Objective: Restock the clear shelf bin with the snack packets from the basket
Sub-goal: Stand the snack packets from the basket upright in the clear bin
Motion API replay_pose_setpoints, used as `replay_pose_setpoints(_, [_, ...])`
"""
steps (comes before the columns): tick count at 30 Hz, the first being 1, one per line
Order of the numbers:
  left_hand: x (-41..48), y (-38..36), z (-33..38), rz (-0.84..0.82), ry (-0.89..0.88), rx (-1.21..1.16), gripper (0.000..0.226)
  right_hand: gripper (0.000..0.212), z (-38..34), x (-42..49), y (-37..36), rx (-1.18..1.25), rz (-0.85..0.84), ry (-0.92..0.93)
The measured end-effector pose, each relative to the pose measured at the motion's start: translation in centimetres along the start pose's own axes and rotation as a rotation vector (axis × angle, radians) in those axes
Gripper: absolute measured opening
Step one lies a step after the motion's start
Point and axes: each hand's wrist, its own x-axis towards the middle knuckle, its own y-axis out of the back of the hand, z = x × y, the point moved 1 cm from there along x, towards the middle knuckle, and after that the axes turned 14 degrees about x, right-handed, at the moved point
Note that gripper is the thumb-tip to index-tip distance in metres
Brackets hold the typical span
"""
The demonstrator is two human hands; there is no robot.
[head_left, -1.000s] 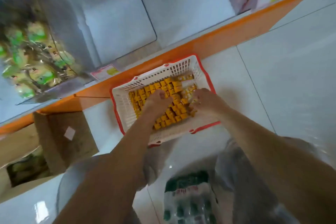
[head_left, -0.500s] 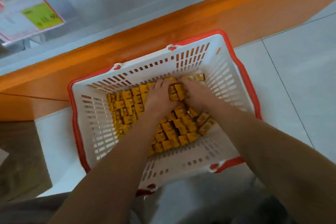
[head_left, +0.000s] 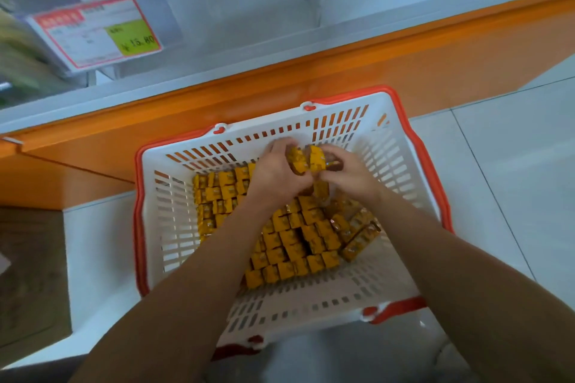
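A small bunch of yellow snack packets (head_left: 306, 160) is raised just off the heap, up by the far wall of the basket (head_left: 351, 96). I have the left hand (head_left: 277, 171) curled round one side of the bunch and the right hand (head_left: 351, 176) curled round the other, so both are grasping packets, pressed between them. The other packets lie in rows on the basket bottom, with a few loose and askew toward the right side. The basket stands on the pale tiled floor (head_left: 513, 165), close against the orange base of the shelf (head_left: 311, 71). Above that edge sits the clear bin (head_left: 236, 3), and nothing yellow shows through the part I can see. A price tag (head_left: 96, 31) hangs at its left front.

I judge this to be the gather-and-lift step, early in the restock, since the basket is well stocked. The next move calls for bringing the bunch up past the basket rim and over the bin's front wall. I should keep both hands squeezed together so no packet slips out of the middle, and let go only once inside the bin.
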Motion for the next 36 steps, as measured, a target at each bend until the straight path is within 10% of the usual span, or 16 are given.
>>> replay_pose_setpoints(4, [-1.4, 2.6, 1.6, 0.075, 0.167, -0.341, 0.07, 0.021, -2.5, -2.1, -1.5, 0.337, 0.024, -0.138])
replay_pose_setpoints(12, [-6.3, 8.8, 5.5, 0.086, 0.403, -0.844, 0.039, 0.045, -8.1, -7.0, -7.0, 0.694, 0.197, -0.202])
replay_pose_setpoints(19, [-8.9, 18.1, 6.2, 0.026, 0.388, -0.76, 0.059, 0.047, -16.0, -11.9, -10.6, 0.64, 0.279, -0.116])
replay_pose_setpoints(27, [-14.0, 27.3, 7.2, -0.01, 0.205, -0.816, 0.033, 0.05, -23.5, -18.4, -12.3, 0.319, 0.242, 0.041])
replay_pose_setpoints(36, [-17.4, 32.0, 9.5, 0.167, 0.08, -0.831, 0.056, 0.032, -27.3, -22.3, -13.2, 0.646, -0.021, 0.153])
